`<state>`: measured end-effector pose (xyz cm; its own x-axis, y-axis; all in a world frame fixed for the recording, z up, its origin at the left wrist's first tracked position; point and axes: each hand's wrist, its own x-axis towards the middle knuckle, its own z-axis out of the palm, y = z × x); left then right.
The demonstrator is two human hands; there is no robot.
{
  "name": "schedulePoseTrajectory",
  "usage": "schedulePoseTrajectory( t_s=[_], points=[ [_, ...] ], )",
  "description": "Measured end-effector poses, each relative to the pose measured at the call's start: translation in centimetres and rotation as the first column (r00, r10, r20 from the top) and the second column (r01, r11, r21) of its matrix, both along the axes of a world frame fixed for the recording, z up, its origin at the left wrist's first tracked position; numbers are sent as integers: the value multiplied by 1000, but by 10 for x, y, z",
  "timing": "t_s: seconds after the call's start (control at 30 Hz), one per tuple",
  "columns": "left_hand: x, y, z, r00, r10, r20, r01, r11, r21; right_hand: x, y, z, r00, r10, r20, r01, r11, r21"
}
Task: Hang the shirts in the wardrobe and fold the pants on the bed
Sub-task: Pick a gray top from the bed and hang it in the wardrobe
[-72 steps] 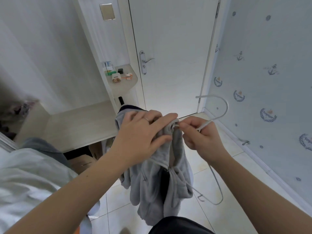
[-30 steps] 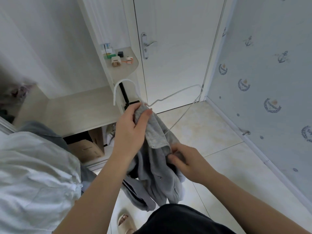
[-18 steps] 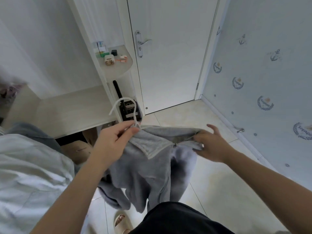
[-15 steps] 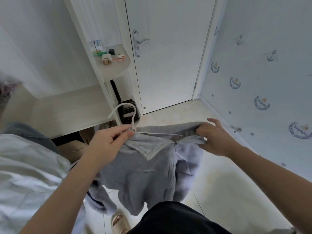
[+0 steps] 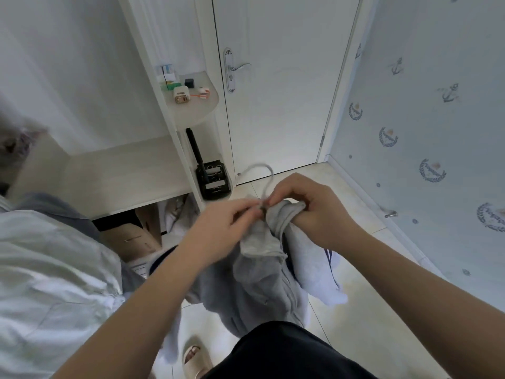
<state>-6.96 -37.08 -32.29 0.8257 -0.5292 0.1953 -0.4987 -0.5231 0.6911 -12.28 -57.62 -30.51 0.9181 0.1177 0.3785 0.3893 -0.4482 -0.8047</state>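
Left hand and right hand, fingers curled, pinch the collar of soft grey zip-front shirt at thin white wire hanger neck, centre near; bunched fabric may slip off one hanger arm.

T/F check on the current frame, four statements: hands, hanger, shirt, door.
1. The left hand and the right hand both hold the grey shirt at its collar. True.
2. The hook of the white hanger sticks up above the hands. True.
3. The door stands open. False: it is shut.
4. The grey shirt hangs on a wardrobe rail. False: the hands hold it over the floor.
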Motion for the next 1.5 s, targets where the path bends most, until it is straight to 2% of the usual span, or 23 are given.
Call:
schedulePoseTrajectory(
  t_s=[0.07,0.13,0.2,0.23,0.3,0.4,0.5,0.57,0.63,0.67,0.7,0.73,0.77,0.8,0.83,0.97,1.07,1.13,1.2,1.23,1.37,1.43,1.5],
  points=[
    [-7,-2,-6,1000,-1,-20,-1,997,-79,1,5,-3,1000,-4,-10,5,996,87],
    [-7,3,-6,994,65,-92,-84,969,-233,2,5,-11,989,-90,-117,99,993,68],
    [-6,8,-1,987,44,-155,-92,943,-320,6,-5,-14,963,-197,-184,159,967,-201],
    [-6,9,1,985,11,-170,-64,948,-310,7,-8,-14,957,-200,-209,120,931,-345],
    [-7,6,3,984,-25,-177,-14,976,-217,6,-9,-11,950,-122,-287,-19,896,-444],
    [-9,3,2,994,-21,-105,16,999,-41,-2,-2,-9,931,50,-362,-175,931,-320],
    [-5,3,-2,999,-9,-49,11,999,42,-12,2,-10,876,219,-429,-253,967,-24],
    [-4,3,-9,981,165,104,-174,981,81,-15,4,-15,890,188,-414,-165,982,92],
    [-9,4,-19,877,421,231,-433,901,2,-15,9,-20,920,0,-391,45,993,105],
    [-13,4,-24,857,483,181,-485,874,-39,-14,12,-21,918,-82,-388,130,987,99],
    [-15,4,-28,880,473,38,-470,880,-63,-13,15,-21,914,-121,-388,174,979,105],
    [-17,2,-31,905,387,-174,-406,910,-88,-12,17,-21,914,-123,-387,184,975,126],
    [-20,-2,-33,886,253,-387,-324,937,-128,-10,19,-21,917,-110,-384,179,973,149],
    [-22,-6,-36,849,158,-504,-280,944,-177,-9,22,-21,921,-97,-378,169,972,163],
    [-23,-10,-39,847,153,-509,-290,936,-201,-8,24,-22,924,-80,-374,154,973,172],
    [-13,-9,-36,869,360,-339,-453,855,-253,-1,21,-15,948,-58,-312,94,990,103],
    [15,14,-24,821,510,-257,-570,750,-335,-1,5,-14,948,-162,-274,127,981,-144],
    [29,27,-17,800,558,-223,-600,728,-333,-5,-3,-18,922,-177,-343,59,942,-329],
    [35,33,-14,821,538,-190,-571,768,-292,-10,-3,-19,882,-138,-450,-53,921,-386],
    [34,33,-12,845,508,-167,-535,799,-274,-11,-2,-18,886,-127,-446,-61,921,-385],
    [29,29,-2,942,330,-55,-335,932,-135,-5,-2,0,979,-120,-167,40,910,-413],
    [23,25,1,964,265,-24,-266,959,-99,-1,1,4,982,-89,-165,8,900,-436],
    [18,23,2,978,203,-50,-208,969,-133,3,1,5,979,-126,-158,57,924,-379]
  ],
)
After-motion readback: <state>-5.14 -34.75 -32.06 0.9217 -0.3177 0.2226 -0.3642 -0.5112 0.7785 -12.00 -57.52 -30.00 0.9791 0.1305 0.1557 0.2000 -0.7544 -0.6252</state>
